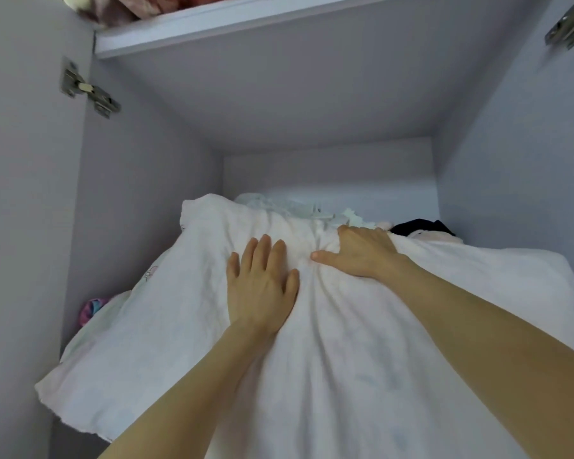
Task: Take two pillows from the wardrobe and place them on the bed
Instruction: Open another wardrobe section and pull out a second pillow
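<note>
Head: hands [312,270] on pillow [186,326]

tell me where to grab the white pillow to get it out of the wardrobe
Grip the white pillow at its far top edge, where the right hand already curls over it, and at the near left corner that overhangs the shelf. Come from the front: walls close both sides, and it slopes toward the opening. The left hand lies flat.

I see a metal hinge [90,91] on the left side, another hinge [570,23] top right, reddish fabric [140,6] on the upper shelf [212,31], a black cloth [421,226] at the back, and a pink-and-blue item [92,309] low left.
</note>
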A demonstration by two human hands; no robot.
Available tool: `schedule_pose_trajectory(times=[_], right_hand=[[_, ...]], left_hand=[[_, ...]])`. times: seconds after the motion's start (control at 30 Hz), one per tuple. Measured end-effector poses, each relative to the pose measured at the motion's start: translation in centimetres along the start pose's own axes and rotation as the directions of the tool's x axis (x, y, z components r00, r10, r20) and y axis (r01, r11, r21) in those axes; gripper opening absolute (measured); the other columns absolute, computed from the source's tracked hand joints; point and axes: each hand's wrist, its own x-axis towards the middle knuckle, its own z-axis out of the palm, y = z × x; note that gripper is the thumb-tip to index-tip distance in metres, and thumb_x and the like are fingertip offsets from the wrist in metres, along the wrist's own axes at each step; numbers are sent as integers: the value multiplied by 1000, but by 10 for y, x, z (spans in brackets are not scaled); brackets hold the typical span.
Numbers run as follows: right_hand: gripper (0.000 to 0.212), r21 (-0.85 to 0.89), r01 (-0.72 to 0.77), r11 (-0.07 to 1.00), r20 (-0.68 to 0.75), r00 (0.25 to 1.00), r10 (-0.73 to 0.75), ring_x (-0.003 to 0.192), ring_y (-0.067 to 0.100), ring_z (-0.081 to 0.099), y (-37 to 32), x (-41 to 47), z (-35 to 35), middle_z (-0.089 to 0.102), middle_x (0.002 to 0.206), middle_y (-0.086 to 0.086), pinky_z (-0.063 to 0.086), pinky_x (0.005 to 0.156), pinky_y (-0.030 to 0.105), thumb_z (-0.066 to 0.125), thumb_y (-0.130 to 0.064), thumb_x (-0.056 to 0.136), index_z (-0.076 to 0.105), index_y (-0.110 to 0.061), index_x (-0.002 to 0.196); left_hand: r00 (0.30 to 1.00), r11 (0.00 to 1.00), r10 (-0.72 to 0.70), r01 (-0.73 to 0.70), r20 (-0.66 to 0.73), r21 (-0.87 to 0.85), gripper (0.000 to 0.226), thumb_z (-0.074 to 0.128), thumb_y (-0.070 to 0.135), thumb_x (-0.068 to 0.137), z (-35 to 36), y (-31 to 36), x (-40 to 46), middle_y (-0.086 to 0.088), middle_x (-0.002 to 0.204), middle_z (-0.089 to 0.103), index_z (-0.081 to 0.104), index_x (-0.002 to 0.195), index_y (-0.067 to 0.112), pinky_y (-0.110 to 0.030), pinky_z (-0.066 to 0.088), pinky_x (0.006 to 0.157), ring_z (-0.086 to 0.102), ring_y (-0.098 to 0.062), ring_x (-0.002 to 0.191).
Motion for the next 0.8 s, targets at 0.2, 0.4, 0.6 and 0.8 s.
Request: schedule_pose_trajectory(times=[0.2,0.4,0.6,0.8], right_hand=[[48,-42,107,993,-344,932,-115,72,33,63,-21,-53,-3,70,83,11,28,56,32,45,-50,89,45,-8,112],[21,50,237,970,-545,821,-173,36,26,52,-44,-159,-8,57,47,9,33,35,24,64,-21,77,56,-1,76],[25,102,359,928,-543,802,-250,38,24,49,-74,-237,-12,52,44,4,30,41,19,48,-27,79,46,-10,62],[13,247,449,858,-373,862,-344,45,26,54,-111,-302,0,57,52,3,38,46,25,60,-20,72,56,-8,68]], left_hand=[[997,998,66,-66,-43,20,51,40,39,82,-31,3,-25,-13,135,49,47,126,15,-54,33,101,41,-34,127],[939,942,336,-336,-75,22,60,46,50,77,-92,-7,-60,-16,136,49,51,128,18,-60,30,100,42,-37,127],[837,844,518,-533,178,49,81,42,72,71,-150,-25,-106,-9,137,51,47,132,18,-65,22,104,42,-32,130],[844,934,306,-356,441,33,79,27,76,74,-198,-39,-190,-3,105,66,55,118,17,-40,42,92,61,-24,98]])
